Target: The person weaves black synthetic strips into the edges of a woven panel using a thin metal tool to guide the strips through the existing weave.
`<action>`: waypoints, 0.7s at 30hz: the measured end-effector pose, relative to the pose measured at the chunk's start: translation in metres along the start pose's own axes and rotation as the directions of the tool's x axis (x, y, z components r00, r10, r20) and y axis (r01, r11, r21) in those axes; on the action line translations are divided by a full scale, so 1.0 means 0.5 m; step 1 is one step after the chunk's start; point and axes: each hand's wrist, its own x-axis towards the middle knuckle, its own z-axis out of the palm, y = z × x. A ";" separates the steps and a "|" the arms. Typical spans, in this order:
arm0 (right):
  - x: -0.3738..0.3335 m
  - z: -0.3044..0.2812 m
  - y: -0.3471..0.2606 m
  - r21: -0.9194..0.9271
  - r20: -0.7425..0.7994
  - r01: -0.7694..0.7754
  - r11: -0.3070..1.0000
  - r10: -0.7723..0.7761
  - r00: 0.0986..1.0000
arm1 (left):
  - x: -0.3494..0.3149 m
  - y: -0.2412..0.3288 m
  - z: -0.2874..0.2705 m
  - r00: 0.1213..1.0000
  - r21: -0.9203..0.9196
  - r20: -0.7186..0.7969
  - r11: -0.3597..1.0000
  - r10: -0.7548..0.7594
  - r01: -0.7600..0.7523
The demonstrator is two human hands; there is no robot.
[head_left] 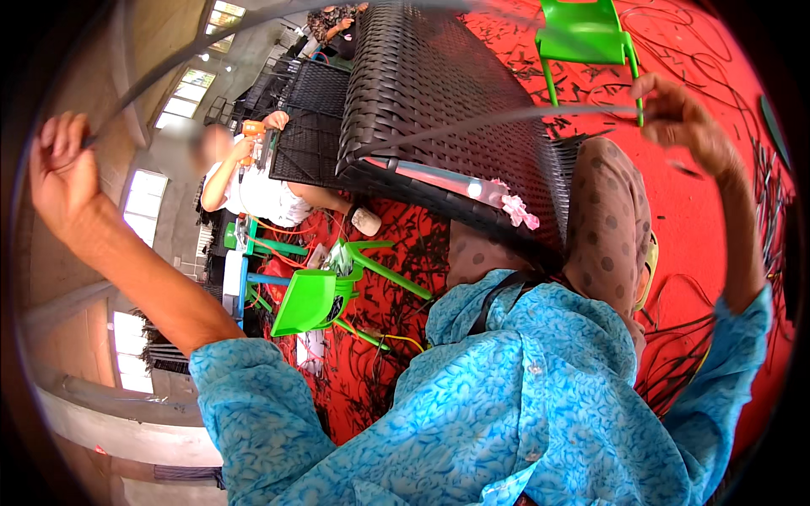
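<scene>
Weaving, I judge: black flat strip (523, 113) across the wicker furniture piece (439, 80) | my left hand (63, 173) pinches strip left of it, my right hand (688, 126) grasps strip right of it | next calls for drawing slack through evenly, untwisted

A weaving workshop: black woven piece (439, 84), orange power tool (251, 130), dark strip scraps (386, 297) across red floor (688, 198).

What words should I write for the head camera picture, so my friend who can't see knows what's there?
A person's raised left hand holds a dark strip, and the right hand holds a stretch of strip passing in front of black woven furniture. Beyond, another person holds an orange tool; green chairs are on the red floor.
</scene>
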 end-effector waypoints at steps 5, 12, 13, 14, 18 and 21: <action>0.106 -0.160 0.031 -0.365 -0.260 0.128 0.922 -0.233 0.937 | -0.100 -0.181 0.163 0.998 0.441 0.055 0.897 -0.043 0.014; 0.253 -0.020 0.141 -0.004 -0.280 -0.129 0.992 0.123 0.952 | -0.200 -0.215 0.304 0.791 0.854 0.512 0.096 -0.335 -0.512; 0.262 0.024 0.131 -0.003 -0.232 -0.144 0.990 0.139 0.963 | -0.210 -0.208 0.320 0.779 0.848 0.480 -0.014 -0.404 -0.530; 0.255 0.054 0.144 0.053 -0.272 -0.087 0.995 0.099 0.957 | -0.211 -0.218 0.323 0.760 0.825 0.458 -0.097 -0.461 -0.556; 0.238 0.135 0.120 0.007 0.008 -0.150 0.989 0.150 0.989 | -0.222 -0.216 0.314 0.769 0.820 0.468 -0.111 -0.435 -0.562; 0.228 0.143 0.143 0.044 0.078 -0.149 0.988 0.146 0.986 | -0.224 -0.236 0.314 0.784 0.804 0.515 -0.121 -0.347 -0.582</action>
